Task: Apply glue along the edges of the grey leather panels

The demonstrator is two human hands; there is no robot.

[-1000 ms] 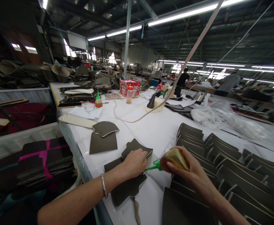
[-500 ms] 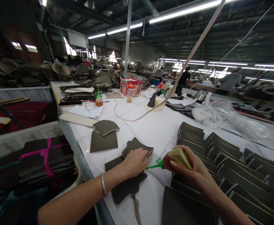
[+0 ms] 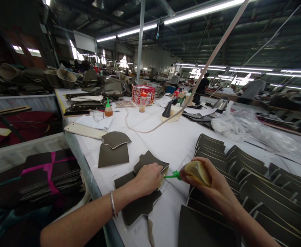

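Observation:
My right hand (image 3: 212,181) is wrapped round a squeeze glue bottle (image 3: 195,173) lying on its side, amber inside. Its thin green nozzle (image 3: 172,175) points left, the tip at the bent-up edge of a dark olive leather piece (image 3: 149,159). On that piece rests my left hand (image 3: 148,177), fingers curled and closed on the edge, which shows a pale underside. Beneath the left hand and forearm lie more dark leather pieces (image 3: 141,207), partly covered. Two further cut pieces (image 3: 113,156) overlap farther up the white table.
Overlapping rows of dark leather panels (image 3: 258,181) cover the table's right side. A second glue bottle (image 3: 108,110), a red-lidded jar (image 3: 142,103) and a red patterned box (image 3: 150,91) stand at the back. A hose (image 3: 150,131) crosses the table. A bin (image 3: 57,140) holds tied stacks.
My right hand has raised the glue bottle slightly, and its nozzle tip has moved up along the leather edge. My left hand stays nearly still.

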